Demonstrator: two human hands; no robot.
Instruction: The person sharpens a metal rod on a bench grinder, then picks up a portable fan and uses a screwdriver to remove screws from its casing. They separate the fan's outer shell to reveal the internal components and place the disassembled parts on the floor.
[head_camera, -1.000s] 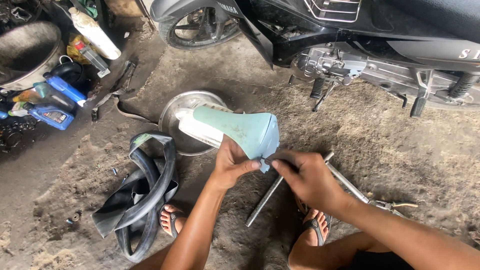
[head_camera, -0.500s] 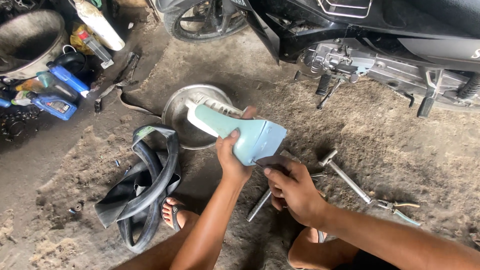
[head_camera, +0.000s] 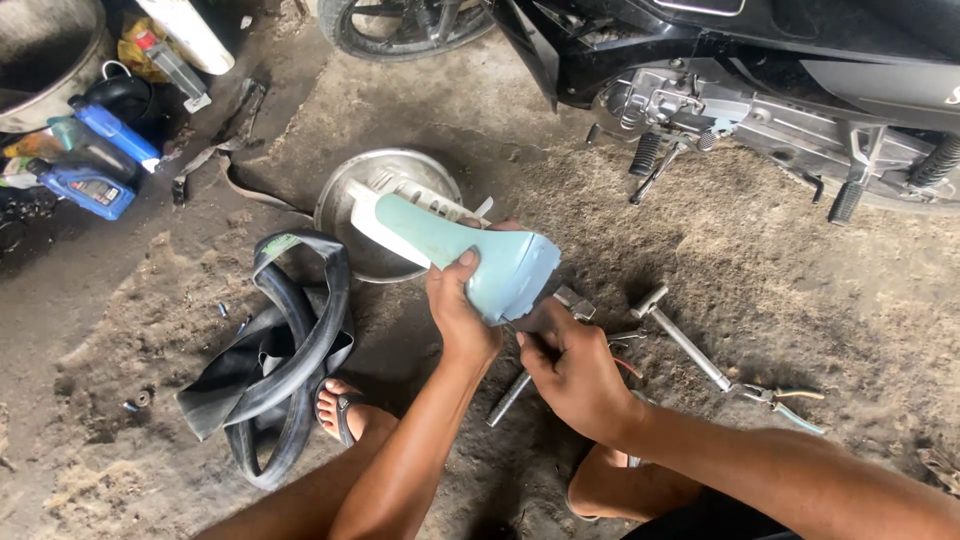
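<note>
- The left hand (head_camera: 462, 318) holds the pale green plastic housing (head_camera: 470, 255) from below, thumb laid over its upper face and fingers wrapped under the flared end. The grip is closed firmly around the shell.
- The right hand (head_camera: 570, 370) sits just below and to the right of that grip, fingers curled together at the underside of the flared end. What they pinch is hidden by the housing; a small tool or fastener cannot be told from here.
- The housing is off the floor, tilted, with its narrow white ribbed end (head_camera: 400, 205) pointing up and away from the grip, over the round metal pan (head_camera: 345, 200).
- Handling judgement: the shell looks moulded, thin-walled and hollow, so probably light and stiff, with some flex at the open edge. The smooth curved face looks slippery under dusty fingers.
- Best hold, as judged: around the waist where the body narrows, near where the left hand is now. The ribbed white end looks the more fragile part and should not take the squeeze.
- Right of the grip, on the dirt floor (head_camera: 760, 270), lie a T-handle wrench (head_camera: 690, 345) and pliers (head_camera: 785, 398); a second metal bar (head_camera: 508, 398) lies directly below the hands.
- Left of the grip lies a black inner tube (head_camera: 285, 350), beside a sandalled foot (head_camera: 340, 410).
- Beyond the grip stands a black motorcycle (head_camera: 720, 60); blue oil bottles (head_camera: 95, 165) are far left.
</note>
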